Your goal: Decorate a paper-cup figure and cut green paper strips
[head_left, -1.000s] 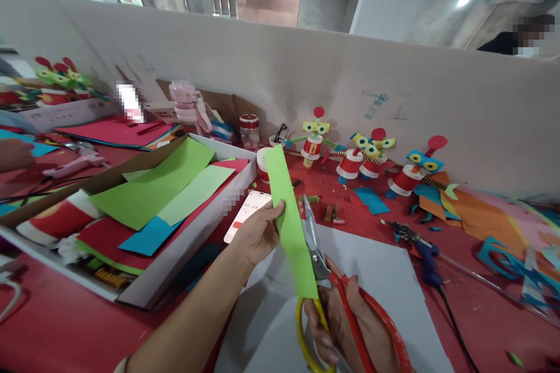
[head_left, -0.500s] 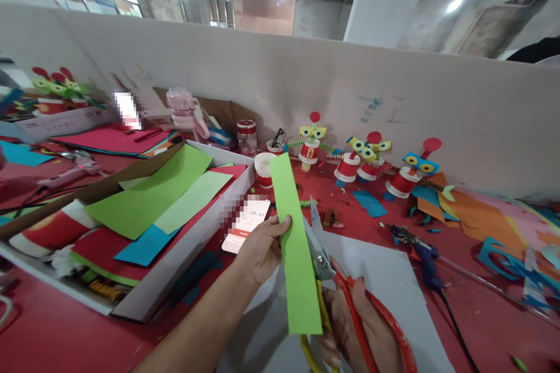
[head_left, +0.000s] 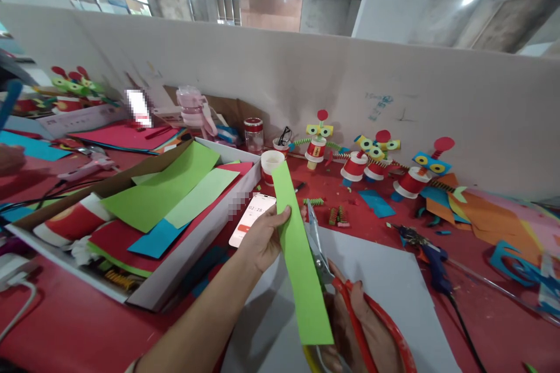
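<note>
Partly over the pale grey sheet (head_left: 385, 271) on the red counter (head_left: 83, 332), the grip of the left hand (head_left: 261, 239) pinches a long bright-green paper strip (head_left: 304, 274) by its upper left edge, most of it extending below. Beside it, the grip of the right hand (head_left: 370, 326) wraps red-and-yellow-handled metal scissors (head_left: 322, 271). A white cardboard box (head_left: 184, 264) holds coloured paper sheets (head_left: 164, 186) and a sideways red-and-white paper cup (head_left: 74, 220).

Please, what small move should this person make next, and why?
Perhaps check how the scissors meet the strip before squeezing: the left hand pinches the strip, the right hand grips the scissors beside its edge, but whether the blades straddle it is unclear.
</note>
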Demonstrator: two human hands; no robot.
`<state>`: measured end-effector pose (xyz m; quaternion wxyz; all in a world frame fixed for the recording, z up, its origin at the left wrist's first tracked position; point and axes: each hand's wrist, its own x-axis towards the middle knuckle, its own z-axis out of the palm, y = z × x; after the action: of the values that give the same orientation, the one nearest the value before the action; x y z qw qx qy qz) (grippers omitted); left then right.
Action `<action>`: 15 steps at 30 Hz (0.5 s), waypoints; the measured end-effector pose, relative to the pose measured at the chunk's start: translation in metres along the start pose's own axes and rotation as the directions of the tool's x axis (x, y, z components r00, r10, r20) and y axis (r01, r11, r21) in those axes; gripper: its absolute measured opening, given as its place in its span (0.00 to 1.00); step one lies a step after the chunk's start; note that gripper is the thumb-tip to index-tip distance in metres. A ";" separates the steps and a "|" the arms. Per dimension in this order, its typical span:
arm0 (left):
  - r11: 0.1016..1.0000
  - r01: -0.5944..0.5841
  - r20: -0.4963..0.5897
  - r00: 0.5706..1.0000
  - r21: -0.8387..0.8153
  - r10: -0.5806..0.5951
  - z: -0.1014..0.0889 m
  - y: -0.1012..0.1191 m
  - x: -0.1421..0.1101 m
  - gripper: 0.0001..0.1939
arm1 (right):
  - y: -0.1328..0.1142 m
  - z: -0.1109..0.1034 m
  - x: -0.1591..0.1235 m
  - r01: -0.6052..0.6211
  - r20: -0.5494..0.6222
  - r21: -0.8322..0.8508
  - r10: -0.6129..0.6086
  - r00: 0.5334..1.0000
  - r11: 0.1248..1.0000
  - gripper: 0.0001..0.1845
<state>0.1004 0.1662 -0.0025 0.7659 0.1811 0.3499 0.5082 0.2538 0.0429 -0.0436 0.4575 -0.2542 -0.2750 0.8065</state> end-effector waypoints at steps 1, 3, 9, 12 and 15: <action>1.000 -0.002 0.016 1.000 0.010 0.002 0.001 -0.001 -0.001 0.04 | 0.000 0.000 0.000 0.003 -0.004 0.000 -0.003 1.000 1.000 0.34; 0.999 0.016 0.027 1.000 0.028 -0.017 0.002 -0.003 -0.004 0.03 | -0.003 0.003 -0.001 0.015 -0.040 -0.003 -0.015 0.999 1.000 0.33; 0.996 0.043 -0.018 0.999 0.076 -0.042 0.004 -0.009 -0.008 0.04 | -0.011 0.007 -0.002 0.036 -0.172 -0.051 -0.045 0.984 0.998 0.34; 0.996 0.023 -0.039 0.999 0.082 -0.020 0.001 -0.007 -0.006 0.05 | -0.010 0.005 0.000 0.046 -0.159 -0.046 -0.053 0.986 0.998 0.38; 0.996 0.013 -0.051 0.999 0.086 -0.009 -0.002 -0.004 -0.004 0.04 | -0.006 0.003 0.000 0.013 -0.117 -0.038 -0.017 0.993 0.999 0.39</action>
<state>0.1001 0.1610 -0.0051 0.7510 0.1995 0.3917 0.4928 0.2553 0.0451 -0.0373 0.4740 -0.3075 -0.2644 0.7816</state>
